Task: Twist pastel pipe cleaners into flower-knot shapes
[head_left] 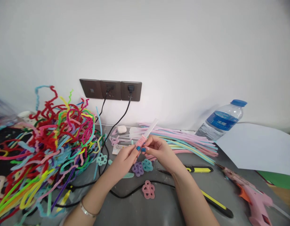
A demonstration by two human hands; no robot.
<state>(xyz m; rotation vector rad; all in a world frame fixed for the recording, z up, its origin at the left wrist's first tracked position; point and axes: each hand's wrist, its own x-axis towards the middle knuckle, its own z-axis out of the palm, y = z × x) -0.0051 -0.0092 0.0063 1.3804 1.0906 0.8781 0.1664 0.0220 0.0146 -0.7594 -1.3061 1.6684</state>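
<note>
A pink pipe cleaner [140, 141] is wound in coils around a translucent white stick [151, 128], which looks like a glue stick and points up and to the right. My left hand [128, 157] is closed on the coiled part from the lower left. From the right, my right hand [158, 150] is pinched beside the coils, its fingertips meeting those of my left hand; they seem to be on the pipe cleaner. Just below lie a purple flower [137, 169] and a teal flower [147, 165] of looped pipe cleaner. Closer to me is a pink flower [148, 190].
A tangled heap of pipe cleaners [57, 138] fills the left. Straight pipe cleaners [182, 138] lie behind my hands. At right are a water bottle [221, 121], white paper [258, 147], a pink glue gun [255, 196] and yellow-black tools [201, 169]. A black cord [123, 196] crosses the table.
</note>
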